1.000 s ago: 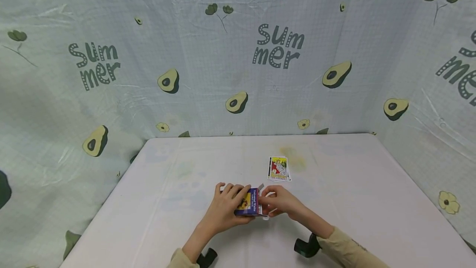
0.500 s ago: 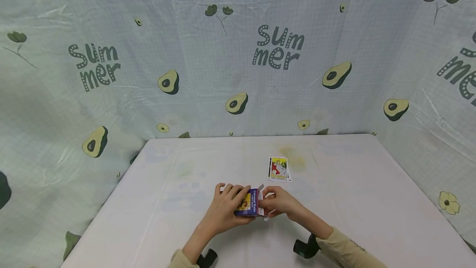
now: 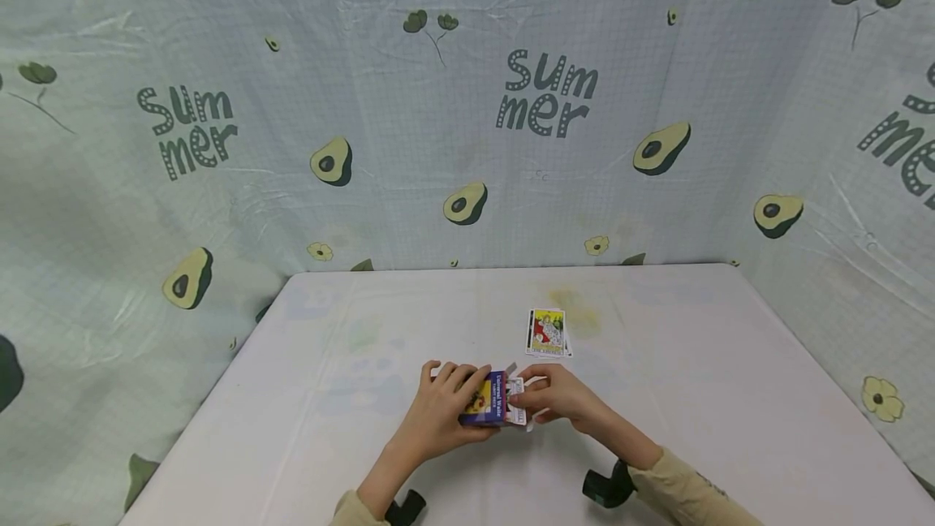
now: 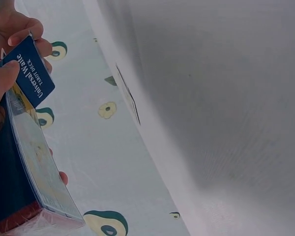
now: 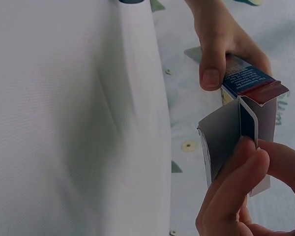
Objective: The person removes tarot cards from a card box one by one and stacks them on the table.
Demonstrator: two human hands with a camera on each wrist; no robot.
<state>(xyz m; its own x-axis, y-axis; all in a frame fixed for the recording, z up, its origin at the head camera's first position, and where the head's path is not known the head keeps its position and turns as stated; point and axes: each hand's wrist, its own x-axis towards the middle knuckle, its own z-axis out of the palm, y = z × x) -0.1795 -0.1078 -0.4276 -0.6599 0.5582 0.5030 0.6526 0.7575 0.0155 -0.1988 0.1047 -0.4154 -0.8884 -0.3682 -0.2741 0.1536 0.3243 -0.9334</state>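
My left hand [image 3: 441, 406] grips a blue and yellow tarot card box [image 3: 478, 398] from above and below, over the table near its middle. In the left wrist view the box's lid flap [image 4: 31, 71] reads "Universal Waite Tarot Deck". From the open right end a stack of tarot cards [image 3: 517, 412] sticks out partway. Thumb and fingers of my right hand [image 3: 558, 396] pinch the cards' outer end. Seen from the right wrist, the card stack [image 5: 249, 118] stands between the box's spread flaps [image 5: 221, 132]; the rest of it is hidden inside the box.
Beyond the hands, a small pile of tarot cards [image 3: 548, 333] lies face up on the white-covered table [image 3: 657, 347]. A cloth printed with avocados [image 3: 467, 144] hangs behind and along the sides. Dark wrist cameras [image 3: 609, 487] sit under both forearms.
My right hand has shifted slightly to the right, and more of the cards now shows outside the box. The left hand and the box have stayed nearly still.
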